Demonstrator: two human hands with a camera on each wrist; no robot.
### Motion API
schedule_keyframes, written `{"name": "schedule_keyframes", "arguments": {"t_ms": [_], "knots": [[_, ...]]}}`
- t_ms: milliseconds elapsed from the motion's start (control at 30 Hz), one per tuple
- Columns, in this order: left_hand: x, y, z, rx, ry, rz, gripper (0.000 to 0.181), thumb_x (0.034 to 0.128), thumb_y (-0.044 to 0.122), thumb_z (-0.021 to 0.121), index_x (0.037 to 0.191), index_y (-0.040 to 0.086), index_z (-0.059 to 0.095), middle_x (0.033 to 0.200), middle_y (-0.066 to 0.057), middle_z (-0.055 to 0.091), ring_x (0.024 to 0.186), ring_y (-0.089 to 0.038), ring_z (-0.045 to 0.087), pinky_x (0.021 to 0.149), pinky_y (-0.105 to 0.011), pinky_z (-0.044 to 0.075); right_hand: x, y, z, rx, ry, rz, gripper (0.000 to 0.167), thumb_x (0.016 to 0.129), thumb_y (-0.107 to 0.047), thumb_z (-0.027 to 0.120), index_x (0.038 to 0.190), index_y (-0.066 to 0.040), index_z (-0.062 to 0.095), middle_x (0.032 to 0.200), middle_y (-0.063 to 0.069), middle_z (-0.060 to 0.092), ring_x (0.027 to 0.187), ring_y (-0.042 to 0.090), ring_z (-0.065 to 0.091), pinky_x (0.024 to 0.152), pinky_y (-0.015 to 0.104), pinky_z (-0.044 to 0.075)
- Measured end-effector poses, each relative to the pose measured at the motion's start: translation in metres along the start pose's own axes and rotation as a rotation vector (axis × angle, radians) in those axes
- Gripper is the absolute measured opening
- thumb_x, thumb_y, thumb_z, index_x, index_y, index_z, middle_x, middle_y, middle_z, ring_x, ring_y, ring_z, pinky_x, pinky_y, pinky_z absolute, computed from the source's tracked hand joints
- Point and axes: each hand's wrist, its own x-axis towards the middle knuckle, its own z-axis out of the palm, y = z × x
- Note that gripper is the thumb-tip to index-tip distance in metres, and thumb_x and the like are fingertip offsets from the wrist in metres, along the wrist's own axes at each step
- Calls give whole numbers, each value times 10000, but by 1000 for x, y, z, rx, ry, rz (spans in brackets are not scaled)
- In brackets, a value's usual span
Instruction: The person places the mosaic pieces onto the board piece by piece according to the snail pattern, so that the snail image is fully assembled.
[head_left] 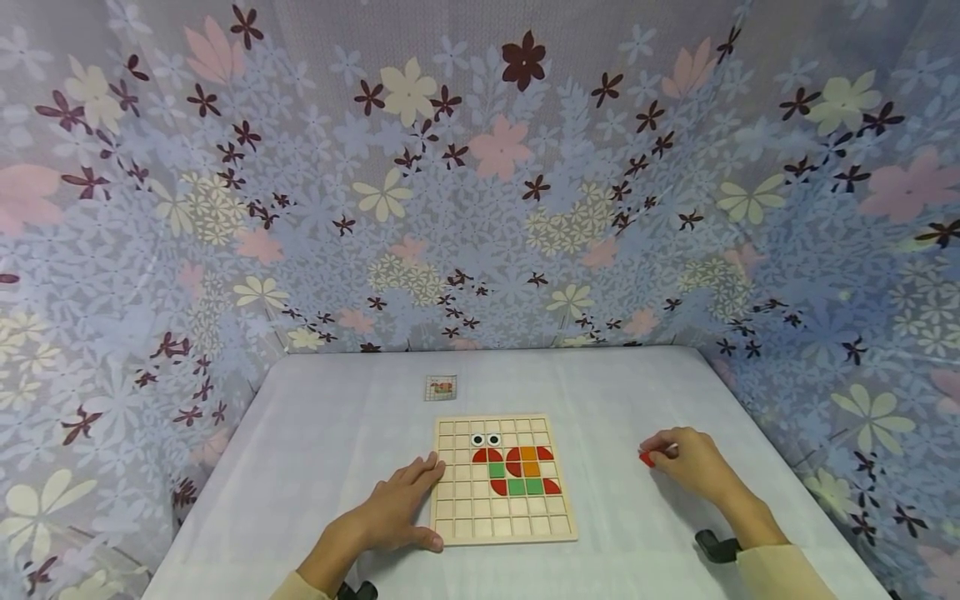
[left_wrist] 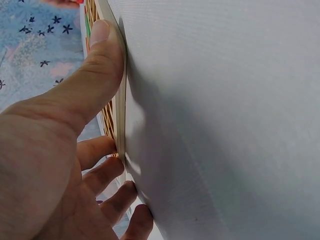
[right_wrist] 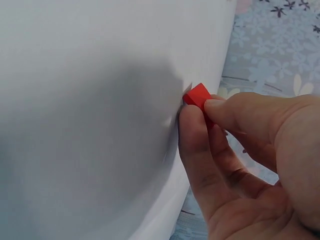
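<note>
In the head view a wooden grid board lies on the table with red, green and orange pieces and two eye pieces set in its squares. My left hand rests against the board's left edge, thumb at the near corner and fingers spread farther up. The left wrist view shows that thumb along the board's rim. Off to the right of the board, my right hand pinches a small red block between thumb and fingertips, close to the table surface. Part of the block is hidden by the fingers.
A small picture card showing a similar grid pattern lies behind the board. The table has a pale cloth, and flowered fabric hangs around its back and sides. Dark wrist devices sit by both wrists.
</note>
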Motion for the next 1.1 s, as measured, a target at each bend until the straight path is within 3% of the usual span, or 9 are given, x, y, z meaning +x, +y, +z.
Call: {"name": "schedule_keyframes", "arguments": {"t_ms": [300,600,1100], "knots": [[1,-1,1,-4,0,4,1189,862,477,1021,1804,85,412,1944,-156,293,1786,-501,305,1303,-900,331,1,-11,5,-35,19,-14,225,1009,-7,838,1226,-37,886,1080,125,830,918,178,735,707,251,577],[2,-2,3,13,2,-4,1201,846,487,1025,1804,97,416,1947,-140,291,1773,-515,324,1278,-923,339,0,-18,14,-40,3,-72,309,1039,40,723,1295,-45,875,1056,100,733,949,164,712,786,318,617],[0,-3,2,-4,0,17,1192,865,467,1020,1807,78,403,1946,-156,285,1776,-523,312,1270,-928,344,2,-46,34,26,-2,-121,187,1043,12,805,1194,-92,843,1030,29,751,867,111,614,698,230,536]]}}
